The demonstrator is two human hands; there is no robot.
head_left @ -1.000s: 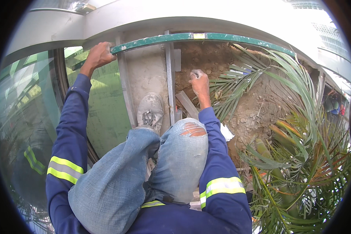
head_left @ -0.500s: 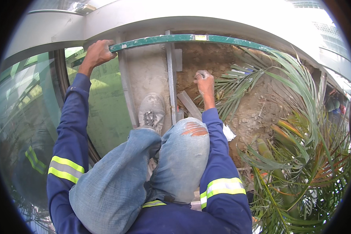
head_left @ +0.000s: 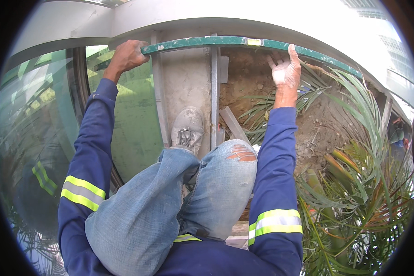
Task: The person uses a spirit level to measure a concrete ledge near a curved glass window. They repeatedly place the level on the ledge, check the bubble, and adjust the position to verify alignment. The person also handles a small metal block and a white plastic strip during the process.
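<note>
The green level runs across the top from 11 to 2 o'clock, its bubble window near 12:30. The left hand, at about 10:30, has its fingers clamped on the level's left end. The right hand, between 1 and 2 o'clock, is palm up with fingers and thumb apart, thumb tip over the bar's edge; whether it presses there, I cannot tell. I judge the bar to be stiff and fairly light for its length, likely hollow metal, so held by one end it would swing at the other. Pale smears may make it gritty rather than slick. The window looks the fragile spot; better to grip the plain bar either side, clear of the palm leaves towards 2 o'clock
</note>
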